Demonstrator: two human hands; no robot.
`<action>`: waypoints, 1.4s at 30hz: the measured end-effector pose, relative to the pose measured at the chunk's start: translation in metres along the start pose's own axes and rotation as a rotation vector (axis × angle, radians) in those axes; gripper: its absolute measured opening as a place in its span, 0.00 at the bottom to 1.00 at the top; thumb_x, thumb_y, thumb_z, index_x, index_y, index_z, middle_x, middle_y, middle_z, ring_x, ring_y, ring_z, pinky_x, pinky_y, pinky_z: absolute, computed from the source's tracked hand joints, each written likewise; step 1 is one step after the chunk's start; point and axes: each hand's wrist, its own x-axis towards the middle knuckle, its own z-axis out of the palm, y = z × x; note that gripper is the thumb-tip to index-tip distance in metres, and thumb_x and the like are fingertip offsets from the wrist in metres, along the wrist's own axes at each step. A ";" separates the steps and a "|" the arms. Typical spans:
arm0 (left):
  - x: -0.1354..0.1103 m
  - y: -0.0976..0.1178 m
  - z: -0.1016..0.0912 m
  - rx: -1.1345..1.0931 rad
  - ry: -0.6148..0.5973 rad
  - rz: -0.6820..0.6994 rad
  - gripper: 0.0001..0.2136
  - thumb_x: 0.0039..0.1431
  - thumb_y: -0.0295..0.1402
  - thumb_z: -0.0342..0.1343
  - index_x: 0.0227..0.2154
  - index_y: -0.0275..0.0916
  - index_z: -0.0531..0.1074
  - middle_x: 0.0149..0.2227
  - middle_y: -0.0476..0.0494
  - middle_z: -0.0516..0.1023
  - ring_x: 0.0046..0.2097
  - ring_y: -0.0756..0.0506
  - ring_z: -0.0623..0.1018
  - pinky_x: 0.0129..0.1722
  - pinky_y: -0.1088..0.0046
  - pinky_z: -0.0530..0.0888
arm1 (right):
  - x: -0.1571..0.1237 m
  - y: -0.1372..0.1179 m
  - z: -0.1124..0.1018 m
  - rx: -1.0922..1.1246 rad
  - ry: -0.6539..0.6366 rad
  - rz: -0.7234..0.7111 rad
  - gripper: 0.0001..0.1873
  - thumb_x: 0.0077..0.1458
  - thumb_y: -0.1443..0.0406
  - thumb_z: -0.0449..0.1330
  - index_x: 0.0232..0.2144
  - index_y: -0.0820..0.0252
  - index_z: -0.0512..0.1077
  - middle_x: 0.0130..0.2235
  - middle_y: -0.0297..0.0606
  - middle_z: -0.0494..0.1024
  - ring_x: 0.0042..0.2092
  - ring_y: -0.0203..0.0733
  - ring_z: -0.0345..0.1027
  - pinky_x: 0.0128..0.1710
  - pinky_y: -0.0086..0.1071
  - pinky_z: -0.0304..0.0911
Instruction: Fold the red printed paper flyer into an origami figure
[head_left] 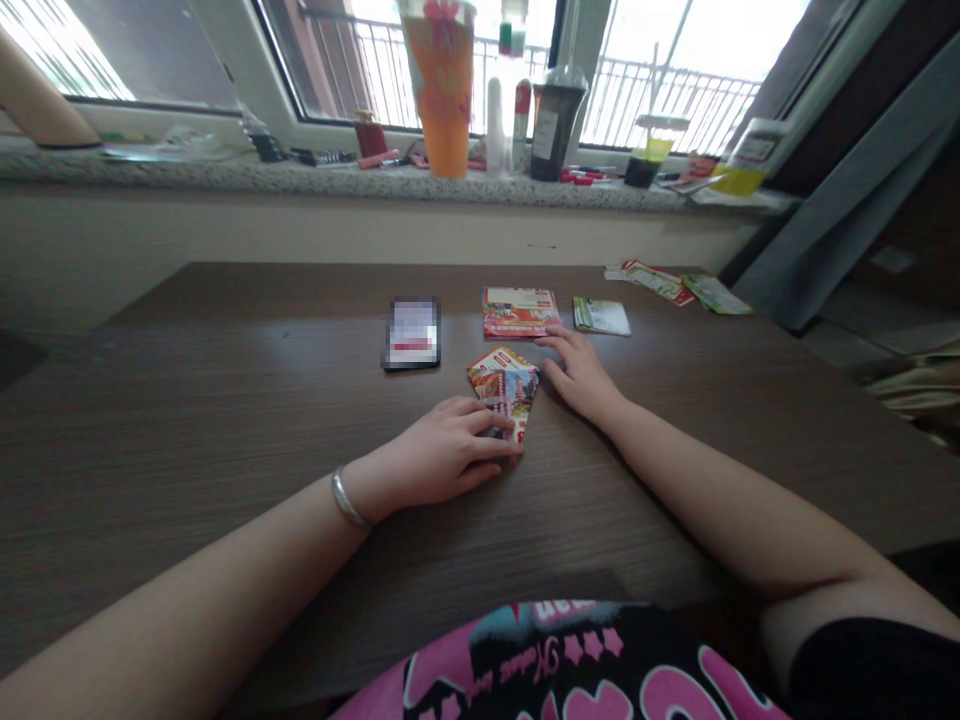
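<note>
"Some bright cards are spread like a little fan on our tabletop. Are they heavy?"

"No, they look thin and light to us. We think they would bend easily, but a hard squeeze could crease them. They look a bit shiny, so they may slide on each other."

"Where should we take hold?"

"By the edges, we think. The far ends poke out wide and free, so a soft pinch there should be kind to them."

"Where are they from our left hand?"

"Right under its fingers. That hand is loose, with its fingers stretched out over the near end of the fan. We can't tell how hard it presses."

"And our right hand?"

"It is just to the right of the fan. Its fingers are apart and it grips nothing that we can see. Its fingertips reach the near right corner of the red pile, but we can't tell if they touch it."

"What else is close to us?"

"A small green and white pile lies just past that hand."
</note>
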 end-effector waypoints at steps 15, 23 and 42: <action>-0.006 -0.002 0.017 0.102 0.012 -0.471 0.39 0.58 0.54 0.50 0.63 0.29 0.53 0.65 0.29 0.55 0.65 0.34 0.57 0.63 0.54 0.55 | -0.013 -0.026 -0.002 0.079 -0.313 -0.289 0.33 0.55 0.55 0.60 0.59 0.63 0.62 0.57 0.49 0.69 0.58 0.51 0.61 0.58 0.48 0.57; -0.010 0.000 0.011 0.108 -0.008 -0.480 0.39 0.58 0.55 0.49 0.63 0.30 0.54 0.64 0.30 0.57 0.65 0.35 0.59 0.63 0.57 0.56 | -0.014 -0.024 -0.002 0.415 -0.180 -0.130 0.21 0.63 0.55 0.50 0.53 0.59 0.67 0.50 0.45 0.73 0.52 0.45 0.66 0.54 0.43 0.61; -0.010 -0.007 0.008 -0.128 0.158 -0.538 0.43 0.53 0.52 0.57 0.65 0.34 0.49 0.61 0.31 0.61 0.61 0.34 0.62 0.60 0.55 0.60 | -0.022 -0.021 -0.030 0.170 -0.453 -0.435 0.27 0.47 0.55 0.67 0.48 0.58 0.71 0.55 0.46 0.69 0.55 0.50 0.62 0.56 0.46 0.57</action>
